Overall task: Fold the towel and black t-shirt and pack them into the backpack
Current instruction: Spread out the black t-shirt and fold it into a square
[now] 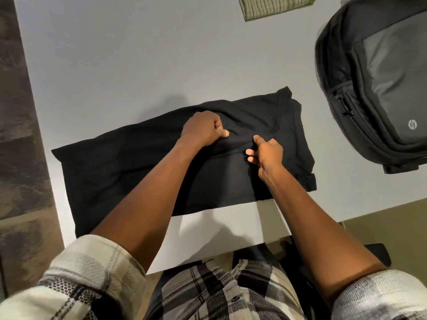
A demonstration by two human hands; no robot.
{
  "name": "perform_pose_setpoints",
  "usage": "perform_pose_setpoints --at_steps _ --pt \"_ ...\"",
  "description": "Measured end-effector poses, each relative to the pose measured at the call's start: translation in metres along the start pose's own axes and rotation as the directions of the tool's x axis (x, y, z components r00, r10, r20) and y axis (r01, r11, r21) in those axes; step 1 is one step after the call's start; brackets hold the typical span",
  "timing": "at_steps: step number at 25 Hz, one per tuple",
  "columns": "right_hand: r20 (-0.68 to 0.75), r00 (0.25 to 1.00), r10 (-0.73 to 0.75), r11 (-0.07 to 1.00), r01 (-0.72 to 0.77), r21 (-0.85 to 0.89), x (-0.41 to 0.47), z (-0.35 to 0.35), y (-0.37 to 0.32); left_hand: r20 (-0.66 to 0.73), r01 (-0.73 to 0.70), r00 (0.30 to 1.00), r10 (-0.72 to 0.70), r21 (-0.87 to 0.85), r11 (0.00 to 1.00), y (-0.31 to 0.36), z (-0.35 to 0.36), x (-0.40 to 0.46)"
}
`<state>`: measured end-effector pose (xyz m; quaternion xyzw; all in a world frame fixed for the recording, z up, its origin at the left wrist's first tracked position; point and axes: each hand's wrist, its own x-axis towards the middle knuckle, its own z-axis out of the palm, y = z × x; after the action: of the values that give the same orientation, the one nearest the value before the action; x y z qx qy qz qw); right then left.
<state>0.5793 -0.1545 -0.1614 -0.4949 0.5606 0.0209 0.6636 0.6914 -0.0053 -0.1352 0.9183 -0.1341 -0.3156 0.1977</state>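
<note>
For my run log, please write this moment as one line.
stage: folding | black t-shirt: on table | left hand, right hand: pinch its fabric | towel: folded | backpack: nothing packed

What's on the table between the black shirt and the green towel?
Nothing: the head view shows only bare white table between the black t-shirt and the green towel.

Black t-shirt (129,167) lies partly folded; striped towel (275,6) folded; backpack (379,84) flat.

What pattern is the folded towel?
Green with thin dark stripes; head view, top edge.
</note>
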Motion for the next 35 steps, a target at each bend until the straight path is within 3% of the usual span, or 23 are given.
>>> perform_pose_setpoints --at_steps 4,7,10,12,13,15,17,20,22,24,27,29,32,33,35 --pt "0.023 0.995 -0.093 0.994 0.094 -0.062 0.002 -0.008 0.009 -0.079 -0.001 0.997 -0.017 -0.22 0.975 -0.016 -0.012 -0.009" --pt "0.029 0.99 -0.137 0.983 0.139 -0.121 0.001 -0.007 0.008 -0.111 -0.055 0.994 0.024 -0.293 0.954 -0.024 -0.006 -0.017" --pt "-0.026 0.996 -0.086 0.979 0.08 -0.187 0.0 -0.008 0.005 -0.278 0.001 0.956 -0.094 -0.318 0.948 -0.024 -0.003 -0.02" --pt "-0.115 0.987 -0.112 0.934 0.065 -0.352 -0.006 -0.014 0.001 -0.445 0.045 0.881 -0.159 -0.257 0.965 -0.018 -0.004 -0.023" --pt "-0.169 0.957 -0.237 0.879 0.138 -0.456 -0.01 -0.017 -0.002 -0.532 0.009 0.84 -0.106 -0.183 0.983 -0.012 -0.003 -0.025" --pt "-0.154 0.814 -0.56 0.728 0.395 -0.56 -0.014 -0.015 -0.015 -0.612 -0.16 0.78 0.128 0.002 0.987 0.006 0.005 -0.028" --pt "0.052 0.692 -0.72 0.561 0.625 -0.542 -0.006 0.001 -0.033 -0.452 -0.259 0.831 0.323 0.2 0.945 0.021 0.026 -0.021" --pt "0.441 0.615 -0.653 0.232 0.718 -0.657 0.04 0.028 -0.039 -0.217 -0.098 0.959 0.182 0.348 0.932 0.009 0.058 0.003" --pt "0.566 0.605 -0.56 -0.064 0.65 -0.757 0.073 0.024 -0.026 -0.205 -0.038 0.971 0.125 0.383 0.923 -0.017 0.07 0.012" --pt "0.594 0.565 -0.573 -0.233 0.582 -0.779 0.095 0.009 -0.013 -0.227 -0.047 0.963 0.148 0.398 0.916 -0.033 0.074 0.016" --pt "0.563 0.538 -0.627 -0.232 0.56 -0.795 0.105 -0.004 -0.013 -0.243 -0.033 0.96 0.139 0.395 0.918 -0.037 0.07 0.014" --pt "0.565 0.543 -0.622 -0.203 0.585 -0.785 0.106 -0.009 -0.02 -0.286 0.098 0.958 0.009 0.356 0.929 -0.054 0.06 0.006" --pt "0.481 0.596 -0.643 -0.002 0.627 -0.779 0.084 0.002 -0.023 -0.432 0.351 0.87 -0.237 0.205 0.914 -0.09 0.042 -0.014" --pt "0.478 0.592 -0.649 0.038 0.653 -0.756 0.068 0.016 -0.016 -0.457 0.33 0.861 -0.221 0.174 0.928 -0.096 0.041 -0.022" --pt "0.571 0.529 -0.627 -0.015 0.725 -0.688 0.033 0.049 0.011 -0.432 0.14 0.9 -0.054 0.171 0.975 -0.099 0.05 -0.033"
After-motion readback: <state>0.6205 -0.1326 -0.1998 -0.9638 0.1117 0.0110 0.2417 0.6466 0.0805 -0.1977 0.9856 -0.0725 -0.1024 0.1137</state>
